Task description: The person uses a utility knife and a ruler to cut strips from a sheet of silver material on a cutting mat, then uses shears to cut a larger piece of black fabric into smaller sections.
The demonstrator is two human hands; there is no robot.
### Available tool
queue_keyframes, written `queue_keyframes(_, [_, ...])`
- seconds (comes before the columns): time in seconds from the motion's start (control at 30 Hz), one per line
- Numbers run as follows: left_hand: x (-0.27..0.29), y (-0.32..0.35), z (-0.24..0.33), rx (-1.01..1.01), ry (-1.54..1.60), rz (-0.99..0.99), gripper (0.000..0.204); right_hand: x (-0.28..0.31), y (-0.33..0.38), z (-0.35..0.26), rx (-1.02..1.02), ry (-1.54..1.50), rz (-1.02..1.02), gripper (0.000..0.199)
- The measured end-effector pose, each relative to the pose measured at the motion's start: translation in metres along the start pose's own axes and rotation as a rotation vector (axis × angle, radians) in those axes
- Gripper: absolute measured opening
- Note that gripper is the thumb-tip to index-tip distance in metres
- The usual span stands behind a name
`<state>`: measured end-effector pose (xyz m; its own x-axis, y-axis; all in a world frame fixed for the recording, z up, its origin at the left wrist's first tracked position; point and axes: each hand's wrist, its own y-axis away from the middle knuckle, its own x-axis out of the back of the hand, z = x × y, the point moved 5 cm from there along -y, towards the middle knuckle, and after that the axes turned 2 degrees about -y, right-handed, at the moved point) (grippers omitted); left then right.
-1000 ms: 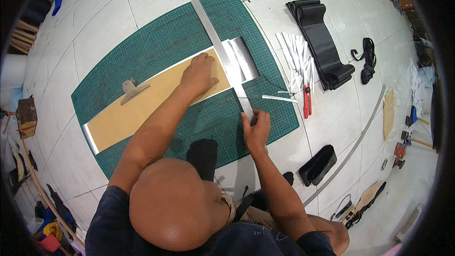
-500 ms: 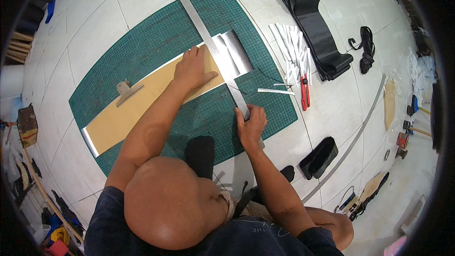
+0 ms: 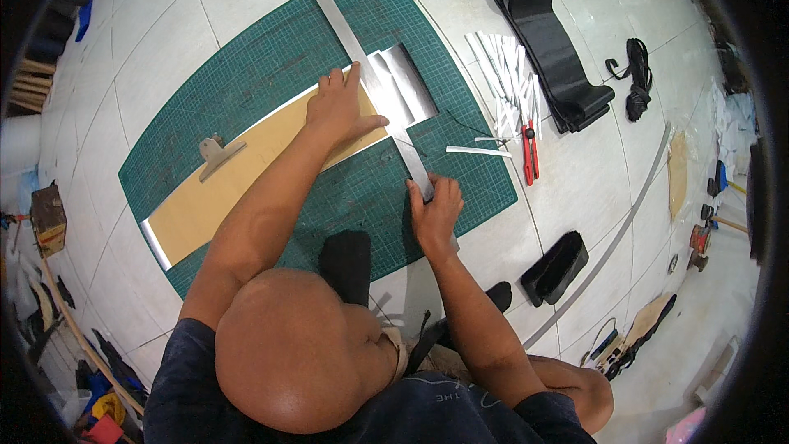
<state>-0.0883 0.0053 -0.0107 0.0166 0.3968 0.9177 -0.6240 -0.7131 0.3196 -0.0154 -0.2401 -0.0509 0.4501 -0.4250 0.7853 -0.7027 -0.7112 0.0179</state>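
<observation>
Item, floor workstation seen from the head camera: a long flat steel ruler (image 3: pixel 374 86) lies diagonally over a dark green gridded cutting mat (image 3: pixel 271 74). The left hand (image 3: pixel 339 108) rests flat with fingers spread, palm bearing down on the ruler's middle and on the tan, silver-edged long sheet (image 3: pixel 238 166) beneath the fingertips; it grips nothing, only presses. The right hand (image 3: pixel 436 214) is curled at the ruler's near end, fingertips pinched close against the steel edge; whether a blade sits between them cannot be told. Change against the pictures of a second and half a second ago: the right hand sits at the same near end and the left hand at the same mid-ruler spot, so both appear unmoved on the work, and the whole scene merely lies a little lower in view. Judged from this, the ruler is being held in place along one line. Just past the left fingertips lies a shiny crinkled silver foil piece (image 3: pixel 404 82). Beyond the right fingers, off the mat's far corner, lie a narrow white cut strip (image 3: pixel 478 150), a red-handled utility knife (image 3: pixel 530 152) and a fan of white strips (image 3: pixel 505 74). A silver bulldog clip (image 3: pixel 215 153) sits on the tan sheet, well apart from the left wrist.
</observation>
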Motion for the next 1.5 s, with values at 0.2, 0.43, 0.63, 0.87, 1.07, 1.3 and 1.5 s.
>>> queue_keyframes(0.2, [-0.005,-0.006,0.0,0.034,-0.039,-0.024,0.113,0.003,-0.001,-0.002,0.013,-0.001,0.003,0.046])
queue_keyframes(0.43, [0.0,-0.004,0.004,0.071,-0.044,-0.075,0.11,0.015,-0.004,-0.004,0.104,-0.007,-0.111,0.04])
queue_keyframes(0.63, [-0.001,-0.006,0.005,0.04,-0.068,-0.058,0.113,0.015,-0.011,0.0,0.101,-0.045,-0.111,0.036])
queue_keyframes(0.87, [-0.004,-0.007,0.008,0.029,-0.138,-0.06,0.118,0.012,-0.01,0.004,0.073,-0.072,-0.13,0.035])
queue_keyframes(1.07, [-0.003,-0.011,0.008,0.031,-0.159,-0.093,0.122,0.013,-0.01,0.002,0.051,-0.071,-0.154,0.034])
queue_keyframes(1.3, [-0.004,-0.01,0.011,-0.003,-0.149,-0.029,0.124,0.013,-0.01,0.003,0.06,-0.078,-0.146,0.035])
queue_keyframes(1.5, [-0.005,-0.016,0.011,0.022,-0.138,-0.067,0.121,0.042,-0.044,0.013,0.032,-0.206,-0.225,0.038])
